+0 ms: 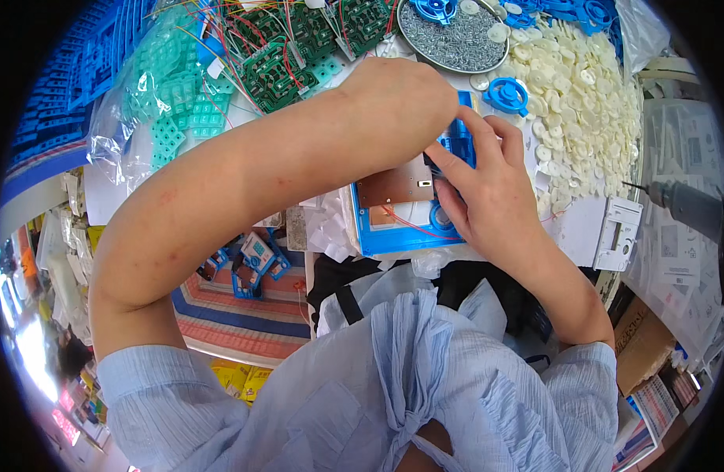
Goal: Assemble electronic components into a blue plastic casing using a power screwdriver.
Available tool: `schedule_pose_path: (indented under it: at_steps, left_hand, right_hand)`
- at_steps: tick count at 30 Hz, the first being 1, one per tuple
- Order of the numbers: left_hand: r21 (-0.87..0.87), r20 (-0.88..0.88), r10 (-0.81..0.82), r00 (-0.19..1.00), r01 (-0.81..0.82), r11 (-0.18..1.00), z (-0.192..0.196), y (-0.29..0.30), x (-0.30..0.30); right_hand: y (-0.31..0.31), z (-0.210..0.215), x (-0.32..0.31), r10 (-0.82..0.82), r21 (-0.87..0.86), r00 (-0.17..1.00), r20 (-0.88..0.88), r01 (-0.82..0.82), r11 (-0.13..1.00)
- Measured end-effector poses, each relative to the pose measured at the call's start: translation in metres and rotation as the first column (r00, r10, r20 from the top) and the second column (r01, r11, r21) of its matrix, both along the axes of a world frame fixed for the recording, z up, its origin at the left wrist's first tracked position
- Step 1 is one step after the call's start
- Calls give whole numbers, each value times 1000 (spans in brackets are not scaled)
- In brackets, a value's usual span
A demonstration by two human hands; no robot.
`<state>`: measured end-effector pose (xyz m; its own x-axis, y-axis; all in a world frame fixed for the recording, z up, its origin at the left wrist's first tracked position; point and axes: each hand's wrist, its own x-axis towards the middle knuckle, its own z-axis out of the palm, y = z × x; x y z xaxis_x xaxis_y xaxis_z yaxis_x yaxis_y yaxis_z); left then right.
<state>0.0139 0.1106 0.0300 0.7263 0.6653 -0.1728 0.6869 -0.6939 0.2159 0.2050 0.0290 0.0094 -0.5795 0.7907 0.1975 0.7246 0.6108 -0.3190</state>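
Crinkled pale-blue top, knotted front tie, short sleeves.

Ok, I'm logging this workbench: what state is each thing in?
Blue casing: open, partly hidden
Brown board: exposed, partly hidden
Round dish: holding many small metal parts
Cream discs: heaped loose
Green circuit boards: piled, wires attached
Teal keypads: heaped
Left hand: fingers hidden
Right hand: fingers bent, grip unclear

No wording can be read with certainty anywhere. Dark lettering stands on the brown cardboard box at the lower right of the frame, foreshortened, and tiny dark print marks the pale plastic sheeting at the right, too small and blurred to make out.
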Motion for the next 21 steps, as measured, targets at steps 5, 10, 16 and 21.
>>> schedule_pose_path:
  at_steps: [5, 10, 16, 21]
  left_hand:
    - [26, 285, 125, 950, -139, 990, -21, -18, -22]
    - [12, 605, 150, 782, -197, 980, -28, -47, -31]
    - [80, 763, 367, 533, -640, 764, -29, -48, -56]
    - [-127, 686, 577, 442, -709, 694, -43, -50, -55]
  right_hand:
    - [-2, 3, 10, 58, -68, 998, -26, -60, 996]
    - [2, 18, 3, 71, -47, 986, 148, -64, 997]
    - [4, 26, -6, 91, 34, 953, 290, -105, 994]
    - [26, 26, -4, 135, -72, 991, 20, -134, 988]
